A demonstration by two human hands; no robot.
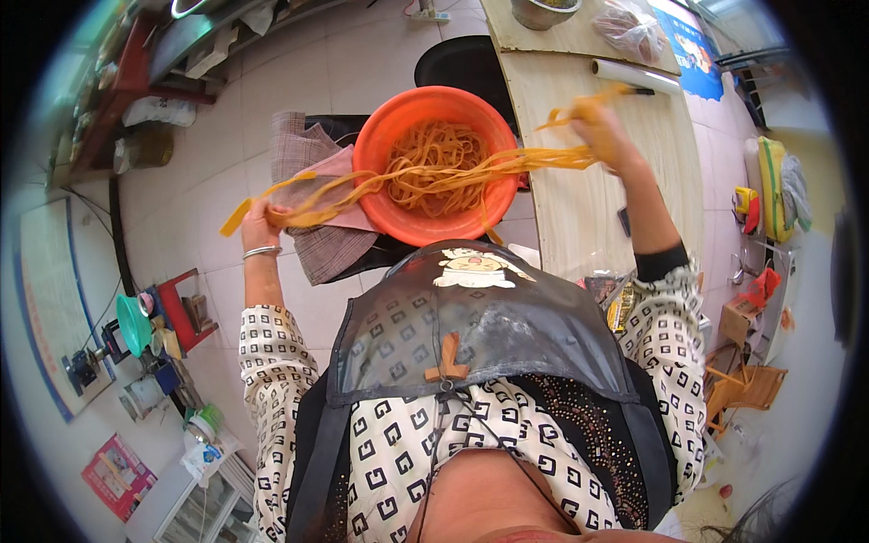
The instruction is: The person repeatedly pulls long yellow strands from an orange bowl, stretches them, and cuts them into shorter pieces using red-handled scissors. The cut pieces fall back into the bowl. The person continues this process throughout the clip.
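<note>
An orange plastic basin [375, 136] stands before me, with a tangled heap of long, flat orange-yellow strips [438, 163] inside; their material is not clear. A bundle of strips stretches across the rim on both sides. Left of the basin, my left hand [260, 222] grips one end of the bundle, and a loose tip sticks out beyond the fist. Over the table on the right, my right hand [604, 136] is closed around the other end and looks blurred. More strip pokes out above that hand. One strip droops over the basin's near rim.
The pale wooden table [597, 210] runs along the right, bearing a white roll [638, 76], a filled plastic bag [628, 30] and a metal pot [545, 13]. Plaid cloth [329, 261] lies beside the basin. A black seat [458, 64] stands behind it. My dark apron [475, 326] is close below.
</note>
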